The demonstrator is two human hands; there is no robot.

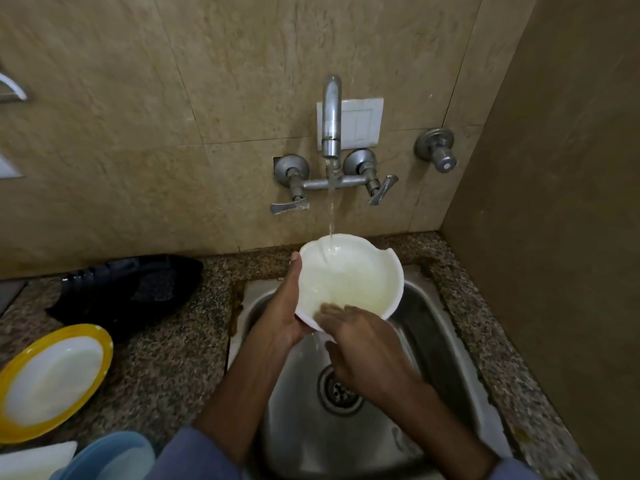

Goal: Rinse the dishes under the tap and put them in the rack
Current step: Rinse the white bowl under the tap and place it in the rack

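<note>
A white bowl [356, 271] with a wavy rim is held tilted over the steel sink [446, 344]. Water runs from the wall tap [331, 116] into the bowl and spills off its near edge. My left hand [282, 306] grips the bowl by its left side, thumb along the rim. My right hand [363, 351] reaches into the bowl's near edge, its fingertips blurred against the inside. On the counter at the left lies a yellow-rimmed white plate [52, 379].
A dark plastic rack or tray [131, 289] lies on the speckled counter behind the plate. A blue dish [114, 455] and a white piece [34, 459] sit at the bottom left. Two tap levers [289, 206] and a separate valve [438, 150] project from the wall.
</note>
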